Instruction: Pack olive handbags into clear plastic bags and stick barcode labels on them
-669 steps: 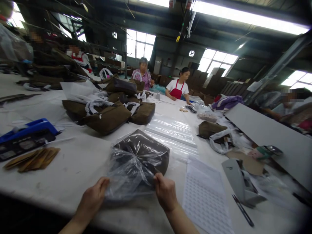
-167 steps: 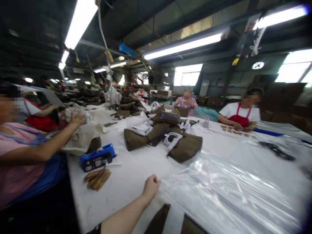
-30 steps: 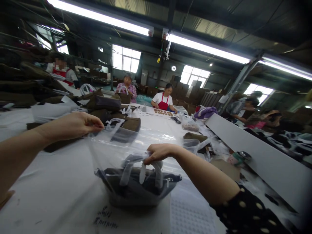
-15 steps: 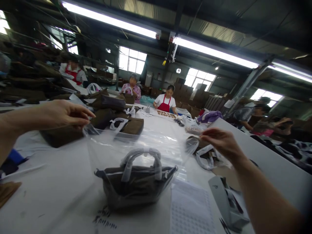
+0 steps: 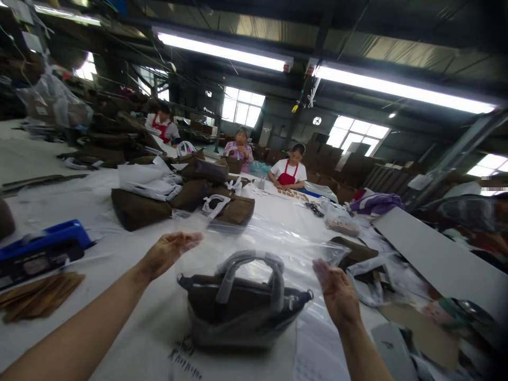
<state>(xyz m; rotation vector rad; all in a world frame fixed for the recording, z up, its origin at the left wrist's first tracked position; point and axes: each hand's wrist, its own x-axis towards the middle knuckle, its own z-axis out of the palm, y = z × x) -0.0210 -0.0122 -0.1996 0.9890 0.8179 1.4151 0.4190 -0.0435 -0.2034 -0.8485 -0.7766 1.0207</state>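
A dark olive handbag (image 5: 246, 315) stands upright on the white table inside a clear plastic bag (image 5: 296, 241). Pale wrapping covers its two raised handles (image 5: 228, 280). At the left side of the plastic's open upper part is my left hand (image 5: 169, 256), its fingers closed together on the film. My right hand (image 5: 339, 293) is at the opposite side, fingers bent against the plastic and blurred at the tips. The handbag sits between both hands, touched by neither. A printed sheet (image 5: 321, 344) lies beside it on the right.
More olive handbags (image 5: 234, 209) and white paper (image 5: 145, 174) lie beyond my left hand. A blue-and-black case (image 5: 47, 246) and brown strips (image 5: 43, 296) are at left. At right are a grey device (image 5: 392, 349) and another wrapped handbag (image 5: 353, 251). Co-workers (image 5: 288, 172) are across the table.
Both hands have come inward and lower, closer to the handbag, and the plastic's upper part has sunk from its stretched position. The view has turned left.
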